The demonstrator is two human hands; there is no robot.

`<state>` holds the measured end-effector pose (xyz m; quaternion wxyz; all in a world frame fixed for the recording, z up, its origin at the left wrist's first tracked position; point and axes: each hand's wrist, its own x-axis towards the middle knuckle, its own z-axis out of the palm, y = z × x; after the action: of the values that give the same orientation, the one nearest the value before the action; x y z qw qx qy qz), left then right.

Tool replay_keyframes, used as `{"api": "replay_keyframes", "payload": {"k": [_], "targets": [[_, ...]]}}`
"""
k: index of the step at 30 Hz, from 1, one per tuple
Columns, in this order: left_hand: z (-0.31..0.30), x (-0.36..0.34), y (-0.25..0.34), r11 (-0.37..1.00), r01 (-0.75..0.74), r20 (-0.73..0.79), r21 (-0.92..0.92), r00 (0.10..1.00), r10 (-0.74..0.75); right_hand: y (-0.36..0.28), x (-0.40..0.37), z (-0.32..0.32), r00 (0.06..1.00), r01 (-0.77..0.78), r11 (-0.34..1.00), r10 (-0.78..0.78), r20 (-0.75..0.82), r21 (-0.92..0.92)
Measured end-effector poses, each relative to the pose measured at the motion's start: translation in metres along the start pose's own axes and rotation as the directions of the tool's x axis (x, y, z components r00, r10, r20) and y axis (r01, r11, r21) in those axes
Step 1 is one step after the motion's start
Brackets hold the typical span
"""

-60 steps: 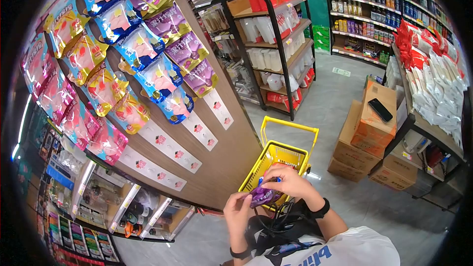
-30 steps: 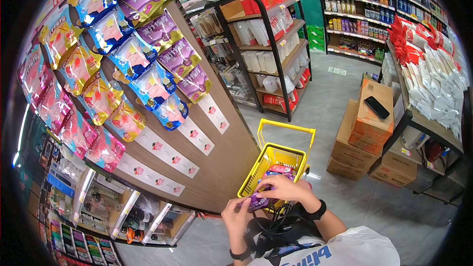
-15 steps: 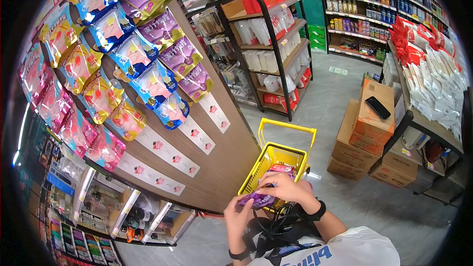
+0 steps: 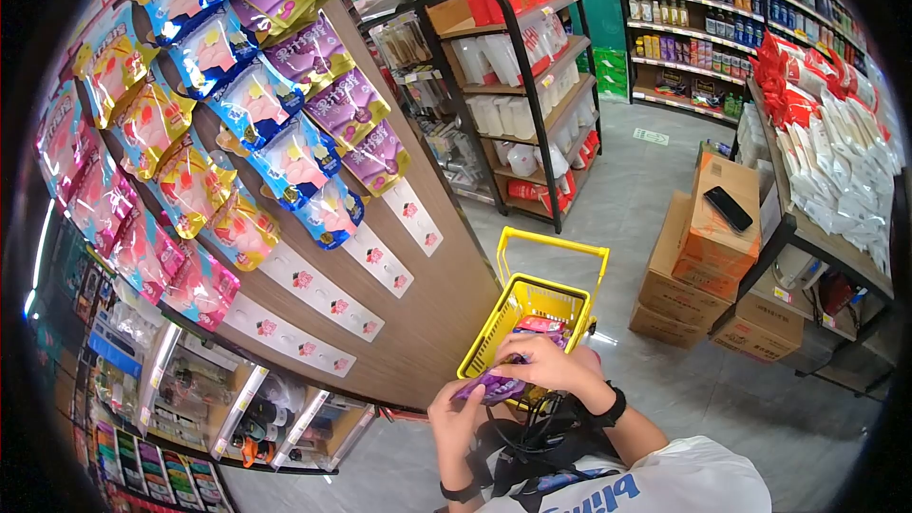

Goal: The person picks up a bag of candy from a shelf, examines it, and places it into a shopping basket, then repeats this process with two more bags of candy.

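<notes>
Between my two hands is a purple candy bag (image 4: 491,387), held low in front of my body. My left hand (image 4: 458,415) is closed on its left side, thumb on top. My right hand (image 4: 543,364) pinches the bag's upper right part, its fingers bent over the edge. Just beyond the hands stands a yellow shopping basket (image 4: 489,328) with a raised yellow handle (image 4: 556,241). Several red and purple packs (image 4: 540,324) lie inside it, partly covered by my right hand.
On the left, a wooden display panel (image 4: 418,294) carries hanging candy bags (image 4: 256,100) and white strips (image 4: 380,261). A black-framed shelf rack (image 4: 532,85) stands ahead. Stacked cartons (image 4: 679,275), a phone (image 4: 729,208) on top, and a table of packaged goods (image 4: 836,161) are at right.
Both hands have shifted very slightly, and a little more of the purple bag shows between them. The basket and shelves look the same.
</notes>
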<state>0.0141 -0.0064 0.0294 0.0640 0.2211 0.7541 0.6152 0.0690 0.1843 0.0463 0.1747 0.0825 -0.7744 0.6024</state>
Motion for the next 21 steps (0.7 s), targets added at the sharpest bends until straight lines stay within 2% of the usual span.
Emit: {"api": "replay_keyframes", "payload": {"k": [13,16,19,21], "targets": [[-0.0028,0.0005,0.0047,0.995,-0.094,0.009,0.036,0.996,0.094,0.0021,0.0012,0.0006,0.999,-0.013,0.998,0.011,0.032,0.065],[-0.0040,0.0001,0.0010,1.000,-0.022,0.008,0.022,1.000,0.022,0.0038,0.0012,0.0025,1.000,0.016,0.998,-0.016,0.002,0.068],[0.0013,-0.0007,0.0066,0.993,0.034,0.001,-0.110,0.999,-0.034,0.0031,0.0014,0.0035,1.000,0.010,0.997,-0.009,-0.023,0.073],[-0.0001,-0.0006,0.0005,0.992,0.057,0.031,-0.112,0.998,-0.054,-0.0002,0.0020,0.0021,0.999,-0.007,0.998,0.009,-0.031,0.070]]}}
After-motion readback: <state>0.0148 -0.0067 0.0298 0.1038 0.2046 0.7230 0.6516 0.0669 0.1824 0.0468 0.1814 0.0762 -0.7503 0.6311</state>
